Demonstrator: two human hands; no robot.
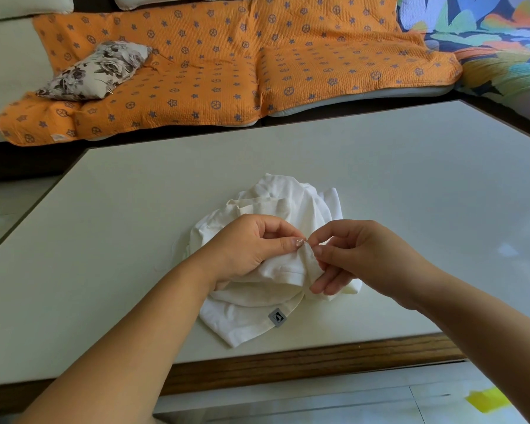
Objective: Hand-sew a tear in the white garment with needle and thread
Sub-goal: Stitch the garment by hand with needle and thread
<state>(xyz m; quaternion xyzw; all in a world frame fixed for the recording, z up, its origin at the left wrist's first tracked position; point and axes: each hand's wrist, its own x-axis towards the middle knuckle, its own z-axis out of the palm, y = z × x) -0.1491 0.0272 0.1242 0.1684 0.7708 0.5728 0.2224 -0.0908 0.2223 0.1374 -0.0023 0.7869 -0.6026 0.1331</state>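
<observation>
A crumpled white garment (266, 298) with a small grey label lies on the white table (410, 185). My left hand (248, 246) grips a raised fold of the fabric between thumb and fingers. A short piece of the needle (300, 240) shows at my left thumb tip, poking out of the fold. My right hand (352, 255) pinches at the needle's end with thumb and forefinger, its other fingers resting against the cloth. No thread can be made out.
The table has a wooden front edge (288, 365). Behind it stands a sofa with an orange patterned cover (227, 65) and a floral cushion (98, 68). A colourful quilt (487, 35) lies at the far right. A yellow item (488, 399) lies on the floor.
</observation>
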